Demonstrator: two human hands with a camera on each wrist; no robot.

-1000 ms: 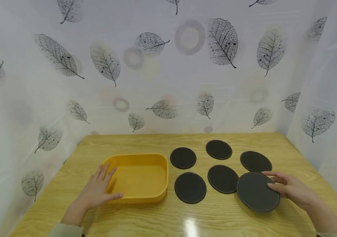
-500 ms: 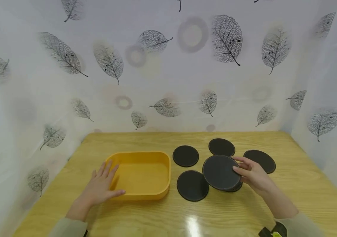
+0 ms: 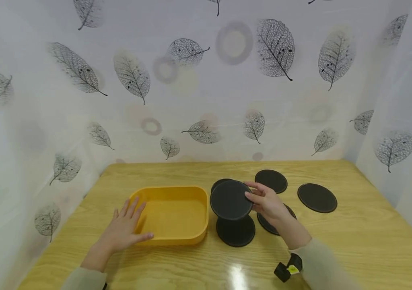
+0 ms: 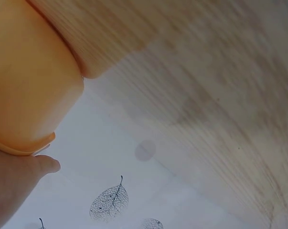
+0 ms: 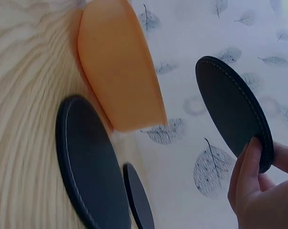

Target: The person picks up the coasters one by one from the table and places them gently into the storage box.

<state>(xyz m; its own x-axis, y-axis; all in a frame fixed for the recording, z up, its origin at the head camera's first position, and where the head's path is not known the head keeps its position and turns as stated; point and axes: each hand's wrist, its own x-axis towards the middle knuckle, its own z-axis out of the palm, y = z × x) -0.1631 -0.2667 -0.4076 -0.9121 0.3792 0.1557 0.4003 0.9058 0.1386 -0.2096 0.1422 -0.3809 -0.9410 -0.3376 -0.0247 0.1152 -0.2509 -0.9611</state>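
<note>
My right hand (image 3: 267, 202) pinches a round black coaster (image 3: 231, 199) by its right edge, thumb on top. In the right wrist view the held coaster (image 5: 233, 109) shows pale stitching round its rim and is raised well above the table. Seen from the head, it overlaps two other coasters, one behind it and a near coaster (image 3: 235, 233) below. My left hand (image 3: 121, 229) rests with fingers spread over the left side of a yellow rectangular tray (image 3: 169, 241), which has nothing in it. The left wrist view shows the tray's outer wall (image 4: 34, 71) with a thumb at its rim.
More black coasters lie flat on the wooden table (image 3: 191, 270): one at the back (image 3: 271, 181), another coaster (image 3: 317, 197) at the far right, and a third coaster (image 3: 269, 225) partly behind my right forearm. A leaf-print curtain (image 3: 206, 92) encloses the back and sides.
My right hand has carried the coaster leftward, from the right side of the group to near the tray's right edge. The left hand stays at the tray.
</note>
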